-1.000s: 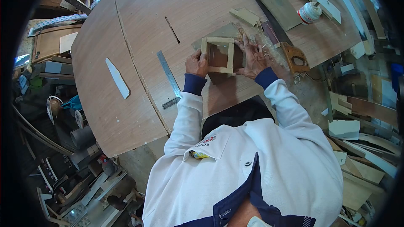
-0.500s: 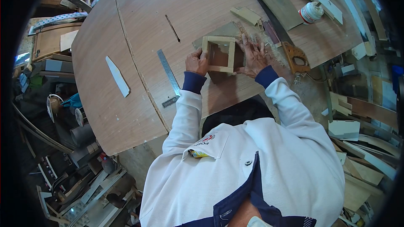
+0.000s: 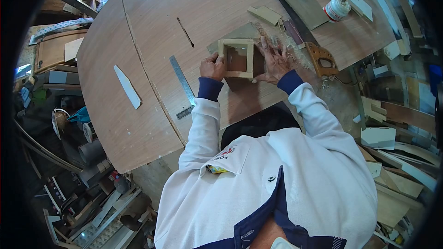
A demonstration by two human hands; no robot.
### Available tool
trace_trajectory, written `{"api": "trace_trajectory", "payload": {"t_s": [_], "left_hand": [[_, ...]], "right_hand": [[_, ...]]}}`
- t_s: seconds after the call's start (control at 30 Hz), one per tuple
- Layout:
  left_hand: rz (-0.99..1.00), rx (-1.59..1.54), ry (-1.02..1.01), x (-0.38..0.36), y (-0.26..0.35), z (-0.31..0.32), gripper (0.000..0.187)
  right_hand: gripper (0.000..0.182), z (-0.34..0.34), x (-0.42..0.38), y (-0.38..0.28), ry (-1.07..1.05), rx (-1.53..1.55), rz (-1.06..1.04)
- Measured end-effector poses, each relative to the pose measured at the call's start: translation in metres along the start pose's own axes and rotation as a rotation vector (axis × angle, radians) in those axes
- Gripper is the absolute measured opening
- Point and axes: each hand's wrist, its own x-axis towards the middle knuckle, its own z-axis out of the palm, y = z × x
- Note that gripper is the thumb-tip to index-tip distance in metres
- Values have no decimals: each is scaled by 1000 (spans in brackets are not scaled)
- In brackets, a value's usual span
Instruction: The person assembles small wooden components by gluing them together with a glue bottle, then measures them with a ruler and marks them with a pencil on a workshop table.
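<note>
A small square wooden frame (image 3: 239,74), shaped like an open box, stands on the wooden tabletop in front of me. My left hand (image 3: 213,68) is closed around its left side, fingers and thumb pressed on the wood. My right hand (image 3: 273,63) lies to the right of it with fingers spread over the sawdust. The right thumb reaches to the frame's lower right corner; whether it touches is hard to tell. Beneath and behind the frame is a flat greyish board (image 3: 247,32). A metal try square (image 3: 182,80) rests left of my left wrist.
Beyond my right hand lie a handsaw with a wooden handle (image 3: 322,60), a notched wood offcut (image 3: 265,15) and a white glue bottle (image 3: 337,9). A white pointed strip (image 3: 127,86) is on the left of the table (image 3: 152,133). Scrap wood crowds both sides below the table edges.
The whole view has shifted slightly. Both hands and the wooden frame keep nearly the same places relative to the table.
</note>
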Motion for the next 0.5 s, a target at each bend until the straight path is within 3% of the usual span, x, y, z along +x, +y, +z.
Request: {"api": "trace_trajectory", "payload": {"t_s": [0.5], "left_hand": [[-37, 75, 26, 0, 3, 0, 38]], "right_hand": [[133, -2, 2, 0, -7, -68, 1]]}}
